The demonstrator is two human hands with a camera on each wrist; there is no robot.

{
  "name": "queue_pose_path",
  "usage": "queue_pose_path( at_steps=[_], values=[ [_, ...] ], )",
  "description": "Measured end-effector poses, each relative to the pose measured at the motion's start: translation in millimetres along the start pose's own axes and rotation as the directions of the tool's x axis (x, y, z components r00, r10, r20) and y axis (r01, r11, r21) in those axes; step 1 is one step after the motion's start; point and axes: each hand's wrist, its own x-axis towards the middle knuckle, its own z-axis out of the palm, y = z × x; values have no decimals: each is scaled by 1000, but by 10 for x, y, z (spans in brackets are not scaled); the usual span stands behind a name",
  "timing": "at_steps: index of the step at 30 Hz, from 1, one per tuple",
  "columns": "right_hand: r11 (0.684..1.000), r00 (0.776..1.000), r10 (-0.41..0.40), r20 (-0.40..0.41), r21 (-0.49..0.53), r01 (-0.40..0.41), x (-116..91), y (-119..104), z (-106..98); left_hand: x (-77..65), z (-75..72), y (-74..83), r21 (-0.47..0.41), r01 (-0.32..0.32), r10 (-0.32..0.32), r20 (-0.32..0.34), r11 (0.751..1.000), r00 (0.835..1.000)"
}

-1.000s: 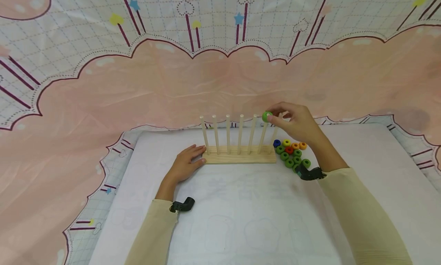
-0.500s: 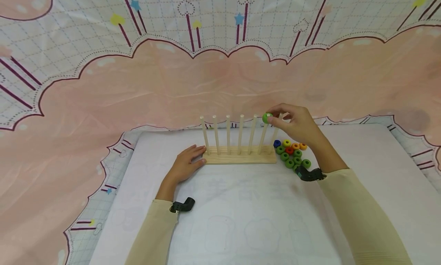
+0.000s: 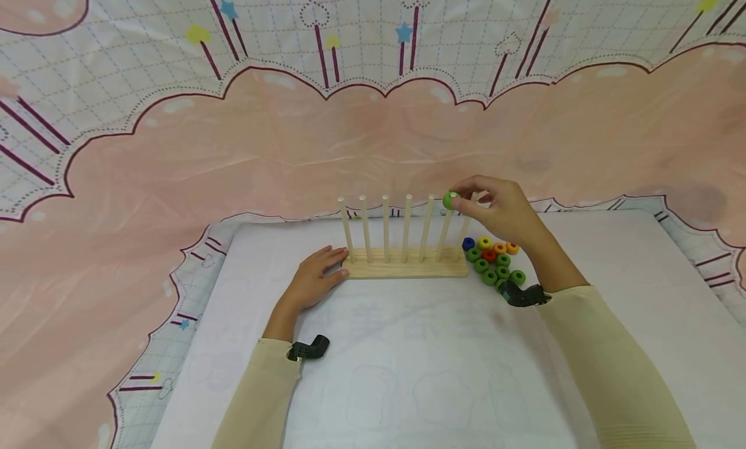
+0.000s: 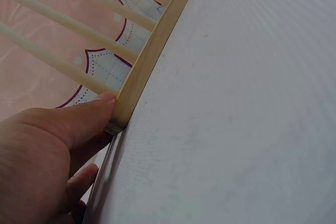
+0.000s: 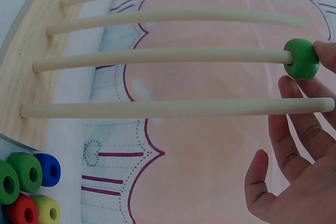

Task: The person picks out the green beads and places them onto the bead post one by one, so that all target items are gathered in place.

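A pale wooden peg stand with a row of several upright pegs stands on the white tabletop. My left hand holds the stand's left end, its thumb at the front corner and the fingers farther back. In the left wrist view, a fingertip presses on the wooden base close to the outermost peg. High at the right, my right hand pinches a green bead between thumb and fingers. The bead sits at the tip of the second peg from the right, with the peg's end in its hole.
Right of the stand, below the right hand, lies a cluster of loose beads: several green beads, a blue bead, a red bead, a yellow bead and orange ones. The outermost right peg passes close by the right fingers.
My right hand and the green bead have sunk very slightly at the peg's tip. The left hand and the stand have stayed in place.
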Motion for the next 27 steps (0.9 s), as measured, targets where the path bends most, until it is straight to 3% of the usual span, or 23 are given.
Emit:
queue_pose_path(
  at_steps=[27],
  values=[
    [1000, 1000, -10, 19, -2, 10, 14, 22, -2, 6, -6, 5, 1, -9, 9, -4, 1000, 1000]
  ],
)
